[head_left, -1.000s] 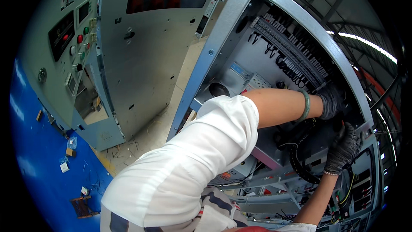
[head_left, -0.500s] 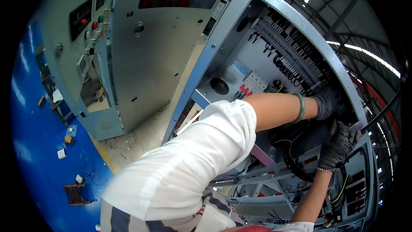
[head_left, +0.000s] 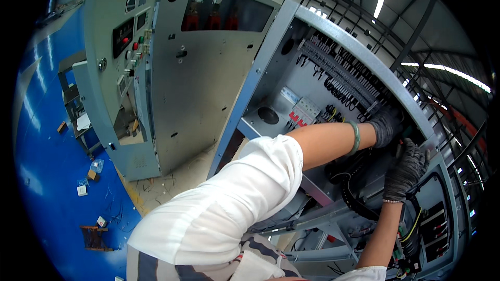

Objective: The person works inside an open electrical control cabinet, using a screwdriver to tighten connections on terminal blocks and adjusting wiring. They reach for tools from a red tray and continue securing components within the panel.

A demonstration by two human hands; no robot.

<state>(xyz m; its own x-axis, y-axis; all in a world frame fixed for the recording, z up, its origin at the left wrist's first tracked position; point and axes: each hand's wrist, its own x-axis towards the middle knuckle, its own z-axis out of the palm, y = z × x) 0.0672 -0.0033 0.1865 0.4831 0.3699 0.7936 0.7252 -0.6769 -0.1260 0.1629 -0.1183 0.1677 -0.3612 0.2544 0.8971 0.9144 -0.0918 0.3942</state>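
Both my hands wear dark grey knit gloves and work at the lower right corner of an open metal cabinet. My left hand reaches inside, just below the end of a long terminal block strip with many black wires. Its fingers are lost in shadow. Beside it, lower right, my right hand is raised with fingers bent together near the frame's corner. A small reddish bit shows at its fingertips; I cannot make out what it belongs to. A black wire bundle hangs below my left forearm.
Circuit breakers with red levers sit inside the cabinet. At the left stands an open grey door with a panel of buttons. Boxes and scraps lie on the blue floor. A wired door is at lower right.
The view has shifted slightly, so the cabinet doors sit further right and lower. Both hands stay at the same cabinet corner with little change in pose.
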